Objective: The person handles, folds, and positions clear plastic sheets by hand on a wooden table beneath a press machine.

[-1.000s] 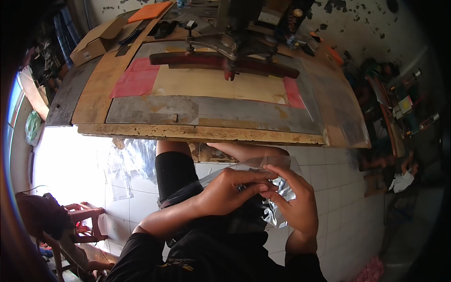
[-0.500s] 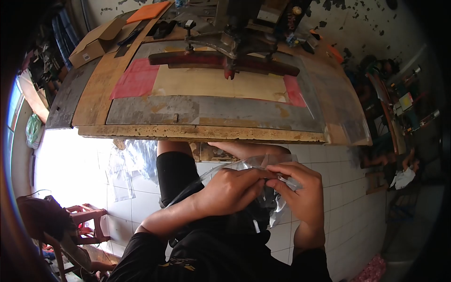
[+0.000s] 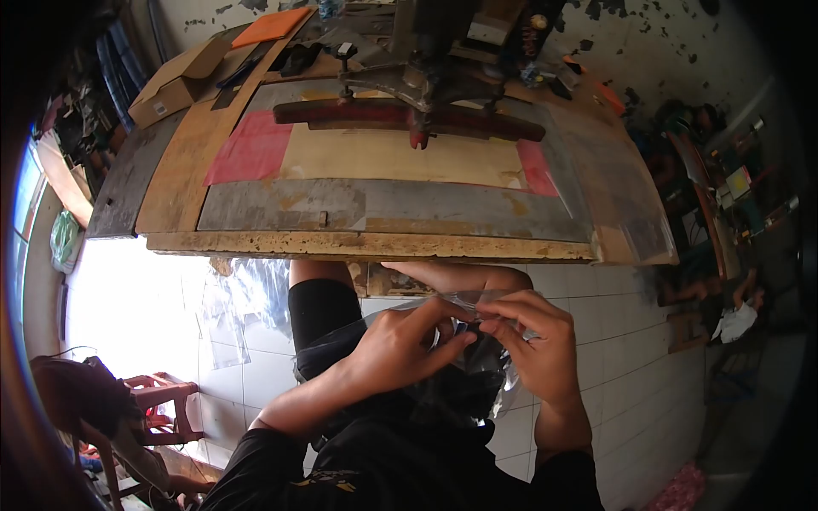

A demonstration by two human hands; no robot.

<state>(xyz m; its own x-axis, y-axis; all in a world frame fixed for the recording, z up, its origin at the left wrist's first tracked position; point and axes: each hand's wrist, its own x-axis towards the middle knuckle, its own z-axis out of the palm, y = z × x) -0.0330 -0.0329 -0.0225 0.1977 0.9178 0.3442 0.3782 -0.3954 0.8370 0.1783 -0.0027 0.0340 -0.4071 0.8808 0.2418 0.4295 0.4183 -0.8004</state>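
Note:
Both of my hands are over my lap, below the front edge of the workbench. A clear, thin plastic sheet [image 3: 509, 381] spreads across my lap and hangs beneath my fingers. It may be a bag; I cannot tell. My left hand [image 3: 400, 342] is curled round the sheet's upper part, with thumb and forefinger bent toward the right hand. My right hand [image 3: 538, 342] pinches the same plastic between thumb and fingertips, its fingers close to the left ones. Folds of film partly hide the spot between the fingertips.
Ahead is a worn wooden workbench [image 3: 375, 244] with a press head [image 3: 409, 115] over a yellowish sheet [image 3: 383, 157]. A cardboard box [image 3: 175, 85] sits at the back left. Loose clear plastic [image 3: 256, 294] hangs at the left; a red stool [image 3: 164, 400] and people are at the sides.
My left hand's thumb and forefinger have parted a little and moved slightly left and down. The right hand has shifted slightly left. The plastic has sunk lower between them.

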